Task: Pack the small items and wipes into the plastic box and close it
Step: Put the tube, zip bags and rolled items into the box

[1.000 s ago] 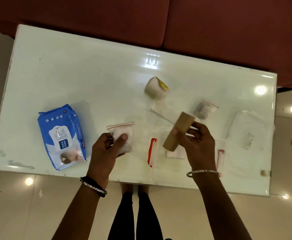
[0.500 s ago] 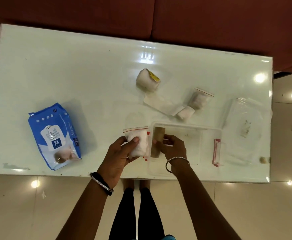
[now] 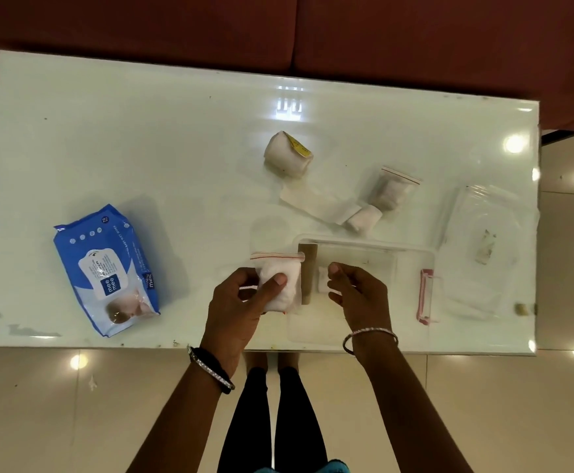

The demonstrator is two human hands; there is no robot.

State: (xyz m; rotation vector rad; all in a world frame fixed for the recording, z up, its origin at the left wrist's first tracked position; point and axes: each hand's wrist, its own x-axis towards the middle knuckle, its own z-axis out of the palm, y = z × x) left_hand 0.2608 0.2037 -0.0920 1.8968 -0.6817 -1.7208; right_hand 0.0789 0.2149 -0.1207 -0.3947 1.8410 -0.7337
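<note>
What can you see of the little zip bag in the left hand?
The zip bag is small, clear plastic, with a red seal strip across its far end and white cotton-like filling. The left hand pinches it, thumb across its front, beside the plastic box, overlapping the box's left wall in view.
</note>
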